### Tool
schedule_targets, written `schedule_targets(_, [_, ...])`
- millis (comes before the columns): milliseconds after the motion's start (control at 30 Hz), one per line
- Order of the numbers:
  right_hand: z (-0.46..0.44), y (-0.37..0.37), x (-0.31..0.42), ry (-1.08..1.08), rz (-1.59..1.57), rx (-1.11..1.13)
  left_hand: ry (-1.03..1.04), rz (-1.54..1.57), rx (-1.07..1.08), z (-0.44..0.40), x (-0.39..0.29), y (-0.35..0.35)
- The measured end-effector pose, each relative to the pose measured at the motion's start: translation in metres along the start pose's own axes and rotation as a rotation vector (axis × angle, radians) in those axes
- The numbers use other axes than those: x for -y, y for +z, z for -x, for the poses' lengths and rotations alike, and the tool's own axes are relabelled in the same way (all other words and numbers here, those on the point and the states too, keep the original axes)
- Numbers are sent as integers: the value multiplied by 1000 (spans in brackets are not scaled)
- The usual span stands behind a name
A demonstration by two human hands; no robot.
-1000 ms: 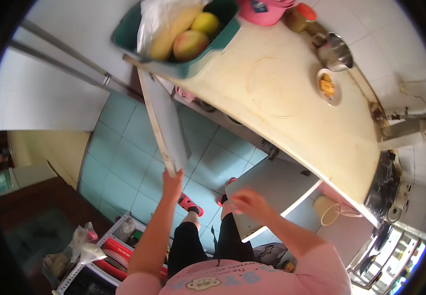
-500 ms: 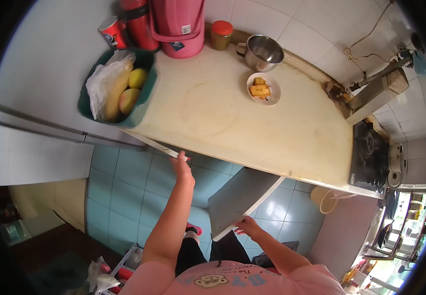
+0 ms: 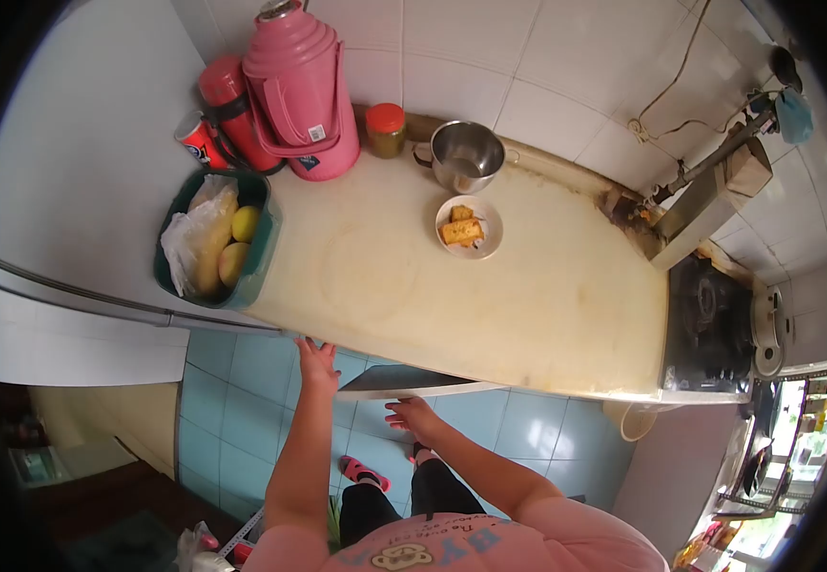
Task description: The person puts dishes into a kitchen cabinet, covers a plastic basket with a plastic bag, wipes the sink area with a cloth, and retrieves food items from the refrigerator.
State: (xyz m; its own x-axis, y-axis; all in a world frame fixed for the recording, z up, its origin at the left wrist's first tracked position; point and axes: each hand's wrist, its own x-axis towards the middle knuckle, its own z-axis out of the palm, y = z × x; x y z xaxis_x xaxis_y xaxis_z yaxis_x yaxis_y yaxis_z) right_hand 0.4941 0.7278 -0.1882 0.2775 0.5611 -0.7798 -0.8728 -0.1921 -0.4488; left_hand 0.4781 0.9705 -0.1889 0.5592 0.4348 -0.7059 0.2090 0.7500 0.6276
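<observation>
Below the counter's front edge, a cabinet door (image 3: 413, 390) with a pale edge stands slightly ajar. My right hand (image 3: 413, 418) is just in front of that door, its fingers apart and nothing in them; whether the fingertips touch the door I cannot tell. To the left, my left hand (image 3: 317, 364) is raised against the front under the counter's edge, fingers spread and holding nothing. The other cabinet door is hidden beneath the counter edge.
On the counter (image 3: 366, 296) are a green basin (image 3: 266, 257) of fruit, a pink thermos (image 3: 304, 95), a red-lidded jar (image 3: 386, 133), a steel pot (image 3: 466, 157) and a plate (image 3: 492, 229) of fried pieces. A stove (image 3: 709, 324) is at the right, a bucket (image 3: 635, 419) below.
Both cabinet doors have swung inward toward the counter; the right one was wide open with my right hand on its edge. My right hand has moved left and let go. The view has tilted up.
</observation>
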Motion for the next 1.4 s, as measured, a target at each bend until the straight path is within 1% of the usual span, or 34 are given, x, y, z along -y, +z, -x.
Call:
schedule_targets(33, [-1,4,9,-13,-23,-11,4,-9,11,-2,-1,1])
schedule_targets(67, [-1,7,20,-9,-30,-29,-10,-101,-31,-3,-2,0])
schedule_targets(100, [-16,2,18,-44,-34,0,-23,-190,-85,-4,-4,-7])
schedule_targets(133, [-28,0,20,-67,-61,-8,30,-269,-111,-19,4,-27])
schedule_targets(167, [-33,-1,23,-84,-85,-17,-16,-288,-168,-8,-4,-29])
schedule_targets(233, [-29,5,41,-150,-90,-94,-76,-361,-202,8,-8,-43])
schedule_targets(267, [-29,7,48,-173,-66,-75,-63,-351,-221,13,-11,-52])
schedule_targets(300, [-30,6,51,-177,-59,-95,-18,-380,-167,12,-1,-71])
schedule_targets(333, [-28,4,52,-143,-30,-92,22,-413,-107,21,-4,-75])
schedule_targets(367, [-28,4,56,-120,-6,-96,28,-414,-103,28,-9,-78])
schedule_targets(400, [-25,8,62,-133,-11,-104,-12,-375,-131,53,-25,-63])
schedule_targets(433, [-15,10,67,-68,43,-90,-63,-342,-149,75,-39,-48])
schedule_targets(467, [-3,9,68,0,86,-85,-80,-359,-117,89,-48,-41])
schedule_targets(500, [18,13,76,-11,58,-119,-103,-408,-86,100,-56,-39])
schedule_targets(567, [50,19,114,-188,89,69,-128,-481,-17,104,-76,-33])
schedule_targets(633, [48,-9,152,-546,-296,32,-185,-373,122,106,-89,-30])
schedule_targets(700, [48,-25,209,-596,-168,-368,-200,-341,182,103,-105,-22])
schedule_targets(767, [24,-50,240,-571,-182,-473,-207,-305,226,100,-123,-13])
schedule_targets(800, [13,-56,250,-544,-199,-513,-164,-342,272,99,-130,-7])
schedule_targets(833, [6,-55,262,-518,-214,-547,-115,-378,316,99,-139,1])
schedule_targets(867, [0,-53,269,-507,-256,-581,-115,-382,314,99,-149,6])
schedule_targets(933, [-8,-49,283,-496,-238,-583,-139,-338,361,98,-168,15])
schedule_targets(1033, [-21,-52,289,-471,-221,-627,-167,-277,382,87,-183,12])
schedule_targets(1133, [-32,-53,293,-479,-227,-666,-181,-297,367,80,-194,10])
schedule_targets(1233, [-36,-49,291,-511,-246,-720,-197,-282,404,73,-198,8])
schedule_targets(1300, [-47,-31,282,-528,-245,-644,-214,-297,404,70,-203,13])
schedule_targets(1333, [-50,-14,281,-510,-232,-619,-230,-308,388,69,-204,15])
schedule_targets(1400, [-58,25,276,-463,-203,-550,-245,-303,423,63,-204,15])
